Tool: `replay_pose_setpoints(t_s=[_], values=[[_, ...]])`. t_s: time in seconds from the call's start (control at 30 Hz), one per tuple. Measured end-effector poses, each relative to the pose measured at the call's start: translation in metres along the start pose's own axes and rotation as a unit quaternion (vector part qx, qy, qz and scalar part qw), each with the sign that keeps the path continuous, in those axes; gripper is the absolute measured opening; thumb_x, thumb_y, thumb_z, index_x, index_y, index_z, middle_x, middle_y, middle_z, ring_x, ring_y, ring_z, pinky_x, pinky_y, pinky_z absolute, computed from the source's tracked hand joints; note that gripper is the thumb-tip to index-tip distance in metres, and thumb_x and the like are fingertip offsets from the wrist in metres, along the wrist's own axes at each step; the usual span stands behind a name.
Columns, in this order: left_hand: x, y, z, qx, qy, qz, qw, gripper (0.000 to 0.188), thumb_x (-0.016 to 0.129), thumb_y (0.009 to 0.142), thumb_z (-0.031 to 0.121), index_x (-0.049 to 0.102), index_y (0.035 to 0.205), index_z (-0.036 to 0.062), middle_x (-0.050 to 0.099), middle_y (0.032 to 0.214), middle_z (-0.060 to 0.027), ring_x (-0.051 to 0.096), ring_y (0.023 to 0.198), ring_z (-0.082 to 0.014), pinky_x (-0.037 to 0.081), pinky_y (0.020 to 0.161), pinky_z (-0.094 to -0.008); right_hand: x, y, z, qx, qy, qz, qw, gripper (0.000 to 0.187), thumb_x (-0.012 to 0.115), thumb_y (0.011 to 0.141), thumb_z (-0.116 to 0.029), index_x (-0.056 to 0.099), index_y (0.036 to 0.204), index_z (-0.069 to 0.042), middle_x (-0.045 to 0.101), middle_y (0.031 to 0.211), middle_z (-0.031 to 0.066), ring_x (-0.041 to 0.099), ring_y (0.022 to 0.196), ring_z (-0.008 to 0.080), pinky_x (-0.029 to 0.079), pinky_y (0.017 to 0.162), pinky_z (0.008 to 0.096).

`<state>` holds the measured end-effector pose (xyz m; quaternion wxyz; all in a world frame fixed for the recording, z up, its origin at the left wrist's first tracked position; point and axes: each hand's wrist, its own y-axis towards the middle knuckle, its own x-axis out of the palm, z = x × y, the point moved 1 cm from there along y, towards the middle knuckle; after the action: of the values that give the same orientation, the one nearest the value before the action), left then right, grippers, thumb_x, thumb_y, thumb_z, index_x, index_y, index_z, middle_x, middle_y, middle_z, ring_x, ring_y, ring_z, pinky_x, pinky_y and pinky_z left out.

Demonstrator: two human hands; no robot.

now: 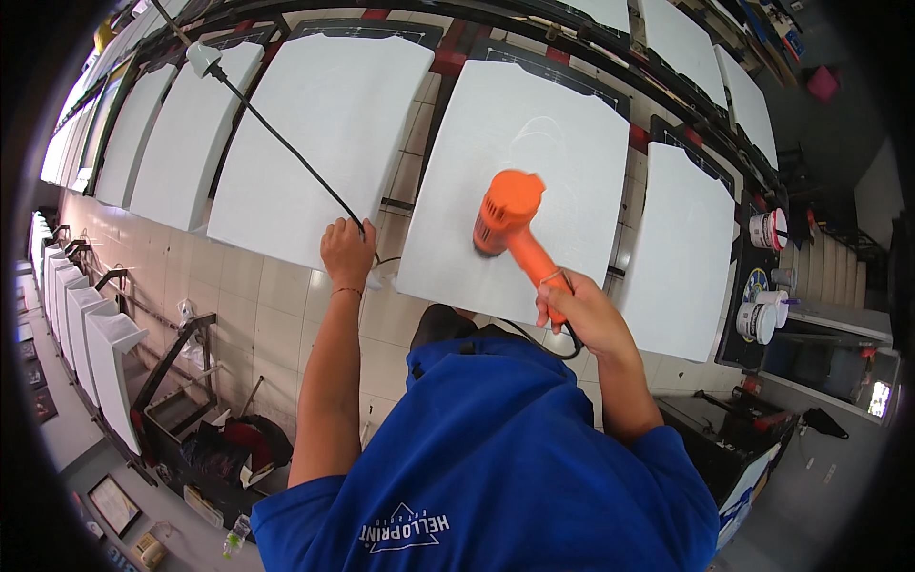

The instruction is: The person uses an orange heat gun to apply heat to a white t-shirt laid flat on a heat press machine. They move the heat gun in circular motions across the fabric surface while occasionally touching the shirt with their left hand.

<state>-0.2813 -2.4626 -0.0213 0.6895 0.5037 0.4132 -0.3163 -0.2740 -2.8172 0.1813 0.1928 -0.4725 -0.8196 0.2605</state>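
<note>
My right hand [593, 313] is wrapped around the handle of an orange heat gun [519, 214]. Its dark nozzle points down, close over a white fabric-covered board [577, 153]; I cannot tell whether it touches. A faint curved mark shows on the fabric beyond the gun. On the left, my left hand [348, 250] is closed around a black power cord [286, 148], at the near corner of the neighbouring white board [319, 114]. That cord runs up to a pale plug connector [203, 59] hanging at the upper left. Another stretch of cord loops below the gun's handle.
More white-covered boards [681, 248] stand in a row on both sides, on a dark metal frame. White tubs [756, 322] and a red-and-white tub [767, 229] sit at the right end. Behind on the left are another board row [112, 367] and tiled floor [272, 315].
</note>
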Motion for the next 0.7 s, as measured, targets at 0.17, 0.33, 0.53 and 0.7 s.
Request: replay_pose_setpoints(t_s=[0.17,0.33,0.53,0.7], values=[[0.0,0.0,0.002,-0.008,-0.006,-0.015,1.0,0.031,0.066,0.086,0.025,0.056,0.063,0.0065,0.056,0.07,-0.0069,0.056,0.069,-0.0251,0.046,0.065,-0.038,-0.004,-0.008,0.0,-0.006,-0.01,0.013,1.0,0.027,0.059,0.095,-0.026,0.056,0.103,0.0,0.058,0.078,0.0018,0.059,0.068,0.0096,0.046,0.055,0.0242],[0.0,0.001,0.003,-0.002,-0.004,-0.001,1.0,0.031,0.066,0.086,0.025,0.056,0.063,0.0059,0.056,0.071,-0.0069,0.056,0.069,-0.0252,0.046,0.065,-0.0378,-0.008,0.005,0.0,-0.051,-0.011,0.082,0.995,0.027,0.058,0.095,-0.025,0.056,0.103,0.0,0.058,0.078,0.0018,0.059,0.067,0.0095,0.045,0.056,0.0238],[-0.002,0.0,0.002,-0.007,-0.003,-0.01,1.0,0.032,0.066,0.087,0.024,0.055,0.063,0.0062,0.056,0.07,-0.0067,0.056,0.068,-0.0249,0.046,0.065,-0.0376,-0.016,-0.024,0.001,0.011,-0.012,0.009,1.0,0.026,0.058,0.095,-0.024,0.056,0.103,0.0,0.058,0.078,0.0015,0.059,0.067,0.0092,0.045,0.056,0.0233],[0.0,0.001,0.003,0.0,0.006,-0.008,1.0,0.031,0.066,0.087,0.025,0.055,0.064,0.0064,0.056,0.07,-0.0063,0.056,0.068,-0.0246,0.046,0.064,-0.0371,-0.022,-0.025,0.006,-0.015,-0.012,0.072,0.997,0.026,0.058,0.095,-0.024,0.056,0.103,0.0,0.059,0.078,0.002,0.058,0.067,0.0093,0.045,0.056,0.0233]])
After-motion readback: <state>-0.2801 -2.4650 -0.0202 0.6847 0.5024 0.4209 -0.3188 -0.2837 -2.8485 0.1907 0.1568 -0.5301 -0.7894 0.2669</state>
